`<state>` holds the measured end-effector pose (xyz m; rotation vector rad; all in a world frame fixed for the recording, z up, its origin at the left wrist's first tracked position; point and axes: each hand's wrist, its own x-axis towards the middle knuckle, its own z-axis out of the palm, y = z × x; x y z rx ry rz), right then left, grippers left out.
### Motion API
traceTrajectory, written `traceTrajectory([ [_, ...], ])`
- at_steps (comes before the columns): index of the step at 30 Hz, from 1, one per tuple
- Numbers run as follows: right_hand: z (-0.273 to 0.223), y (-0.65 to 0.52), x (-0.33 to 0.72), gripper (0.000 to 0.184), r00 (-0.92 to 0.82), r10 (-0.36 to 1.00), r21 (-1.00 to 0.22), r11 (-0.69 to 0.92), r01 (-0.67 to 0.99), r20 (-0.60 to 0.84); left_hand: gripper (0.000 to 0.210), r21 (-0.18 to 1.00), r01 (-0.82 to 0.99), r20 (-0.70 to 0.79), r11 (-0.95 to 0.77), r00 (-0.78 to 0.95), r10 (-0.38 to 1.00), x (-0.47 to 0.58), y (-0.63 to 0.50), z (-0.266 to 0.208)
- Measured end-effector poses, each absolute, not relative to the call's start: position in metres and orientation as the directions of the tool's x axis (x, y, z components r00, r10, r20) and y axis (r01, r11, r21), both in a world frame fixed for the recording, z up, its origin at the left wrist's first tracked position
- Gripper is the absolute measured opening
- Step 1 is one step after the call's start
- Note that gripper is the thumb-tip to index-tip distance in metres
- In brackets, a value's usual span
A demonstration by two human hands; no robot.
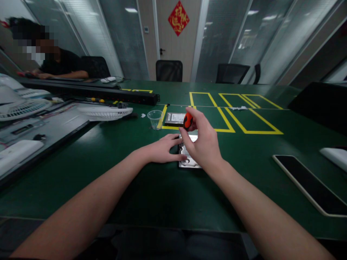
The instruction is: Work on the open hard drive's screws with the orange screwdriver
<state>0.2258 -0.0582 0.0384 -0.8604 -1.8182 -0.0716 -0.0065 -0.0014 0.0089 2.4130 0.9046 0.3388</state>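
Left hand (165, 148) spread, bracing silver drive (191, 162); right hand (204, 139) grips orange-black handle (188, 121), tip hidden. Advised: handle upright, pressure steady.

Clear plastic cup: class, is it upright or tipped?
The cup is upright: its wide rim faces up, its narrower base down on the green table.

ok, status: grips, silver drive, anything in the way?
Left grip spread at left edge of silver drive. Right grip closed on orange-black handle. Drive partly hidden behind right grip; second drive beyond.
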Motion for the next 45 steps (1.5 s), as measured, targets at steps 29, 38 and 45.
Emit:
traceTrajectory([
  [29,0.0378,-0.0568,0.2264,0.067,-0.178,0.466,-0.305,0.776,0.552,0.866,0.101,0.571,0.520,0.048,-0.635,0.751,0.658,-0.0056,-0.0007,0.0087],
  [38,0.0422,-0.0601,0.2264,0.066,-0.177,0.507,-0.334,0.754,0.566,0.843,0.101,0.563,0.516,0.063,-0.646,0.752,0.656,-0.0065,-0.0006,0.0076],
  [45,0.0428,-0.0615,0.2274,0.066,-0.173,0.548,-0.364,0.726,0.583,0.818,0.096,0.574,0.509,0.065,-0.641,0.752,0.655,-0.0049,-0.0020,0.0100],
])
